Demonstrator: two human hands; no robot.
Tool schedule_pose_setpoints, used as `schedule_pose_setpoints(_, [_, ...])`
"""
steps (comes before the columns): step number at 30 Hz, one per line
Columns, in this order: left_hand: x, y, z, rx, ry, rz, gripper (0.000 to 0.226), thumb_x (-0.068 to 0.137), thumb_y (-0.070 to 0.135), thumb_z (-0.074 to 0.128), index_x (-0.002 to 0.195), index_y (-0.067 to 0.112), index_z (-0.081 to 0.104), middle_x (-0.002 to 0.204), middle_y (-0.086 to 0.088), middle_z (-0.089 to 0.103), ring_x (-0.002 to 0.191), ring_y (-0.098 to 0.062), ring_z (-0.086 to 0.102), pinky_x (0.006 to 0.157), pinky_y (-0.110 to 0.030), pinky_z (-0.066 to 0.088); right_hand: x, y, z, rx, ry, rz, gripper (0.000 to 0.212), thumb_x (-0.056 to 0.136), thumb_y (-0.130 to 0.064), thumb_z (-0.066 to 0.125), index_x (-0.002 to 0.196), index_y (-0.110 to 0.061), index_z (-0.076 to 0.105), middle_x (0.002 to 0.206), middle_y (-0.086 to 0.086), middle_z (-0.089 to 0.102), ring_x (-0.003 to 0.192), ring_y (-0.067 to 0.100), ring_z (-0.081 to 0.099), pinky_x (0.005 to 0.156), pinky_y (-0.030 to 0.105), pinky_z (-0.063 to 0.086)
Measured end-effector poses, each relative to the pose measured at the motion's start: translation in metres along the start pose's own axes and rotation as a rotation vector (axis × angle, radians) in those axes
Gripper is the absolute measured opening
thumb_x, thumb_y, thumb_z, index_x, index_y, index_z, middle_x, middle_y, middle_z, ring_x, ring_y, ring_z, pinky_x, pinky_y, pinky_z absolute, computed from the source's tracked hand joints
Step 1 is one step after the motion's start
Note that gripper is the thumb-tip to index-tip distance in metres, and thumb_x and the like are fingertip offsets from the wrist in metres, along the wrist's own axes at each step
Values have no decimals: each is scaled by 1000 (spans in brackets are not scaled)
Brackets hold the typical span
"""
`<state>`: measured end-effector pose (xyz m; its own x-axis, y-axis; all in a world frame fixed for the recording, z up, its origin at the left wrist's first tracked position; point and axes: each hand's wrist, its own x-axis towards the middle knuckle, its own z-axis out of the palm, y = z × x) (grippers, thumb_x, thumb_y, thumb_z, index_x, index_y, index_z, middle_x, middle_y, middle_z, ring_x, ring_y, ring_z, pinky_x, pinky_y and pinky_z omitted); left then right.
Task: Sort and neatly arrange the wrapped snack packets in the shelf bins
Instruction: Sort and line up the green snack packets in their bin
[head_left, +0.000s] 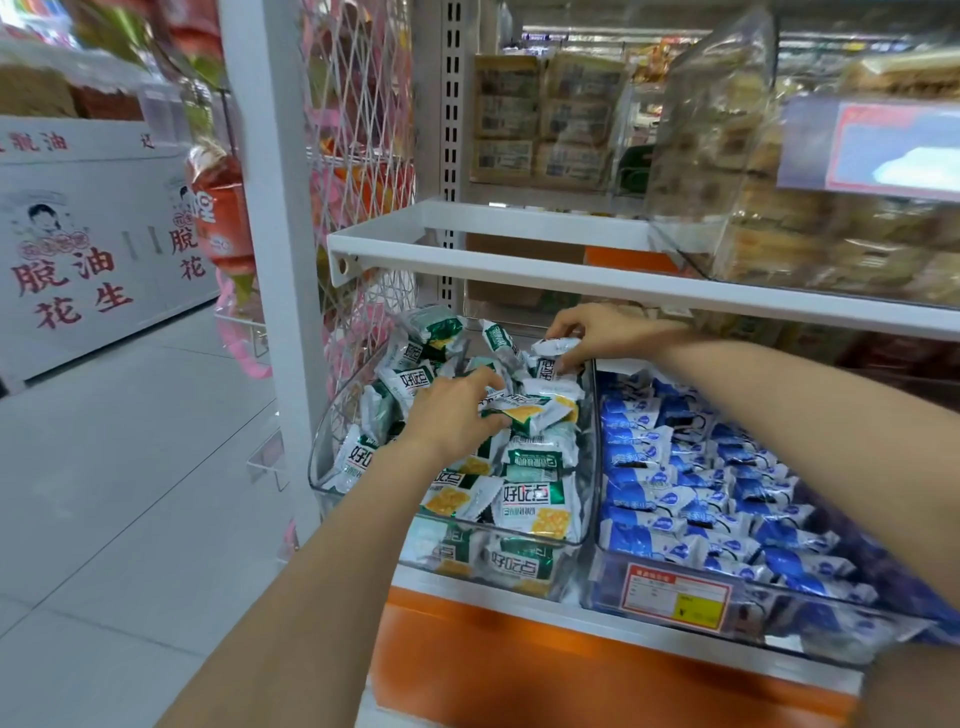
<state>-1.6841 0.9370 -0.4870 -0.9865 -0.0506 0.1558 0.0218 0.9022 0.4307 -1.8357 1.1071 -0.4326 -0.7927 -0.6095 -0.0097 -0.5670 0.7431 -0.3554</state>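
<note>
Fingers (483, 382) of the left hand (457, 410) are curled down over a cracker packet (540, 413), glossy foil printed with a yellow square. The thumb is tucked under its crimped edge, so the packet is pinched near the middle of the pile. The fingers (563, 325) of the right hand (608, 332) are bent narrowly round a crumpled packet (553, 347), white and creased, which is held at the back of the same pile.

Nearest, at the bottom centre of the frame, a smooth orange panel (519, 665) is seen under a white ledge. A red and yellow price label (675, 597) is fixed to the front wall of the neighbouring bin (779, 631), lower right, which is filled with blue packets (675, 499) laid in overlapping rows.

Just beside it, at centre, the clear bin (317, 452) of shiny plastic with a rounded corner is heaped with green packets (530, 499). These are small pillow shapes with serrated ends, tumbled at all angles, and both hands are placed on this heap.

Above the bins a flat white shelf (519, 244) of painted metal is crossed by the right forearm. A clear box (727, 156) of pale, blurred biscuit packs is set on it at upper right.

Farther off, at upper centre, a white wire mesh (358, 130) of diamond openings is hung. A red bag (221, 208) is seen left of it, and a white cabinet (78, 249) with red characters stands on the grey tiled floor (130, 467).
</note>
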Motion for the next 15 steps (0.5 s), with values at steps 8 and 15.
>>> schedule_pose_setpoints(8, [0, 24, 13, -30, 47, 17, 44, 86, 50, 59, 120, 23, 49, 119, -8, 56, 106, -27, 54, 86, -36, 43, 6, -2, 16, -382, 236, -19, 19, 81, -36, 67, 92, -27, 53, 103, -1, 57, 92, 15, 50, 78, 31, 33])
schedule_pose_setpoints(15, [1, 27, 19, -58, -20, -4, 46, 84, 51, 60, 121, 26, 50, 124, -9, 51, 118, -29, 45, 94, -40, 40, 4, -17, 12, -277, 239, -104, 34, 87, -38, 62, 119, -29, 58, 123, -7, 55, 112, 13, 50, 86, 27, 36])
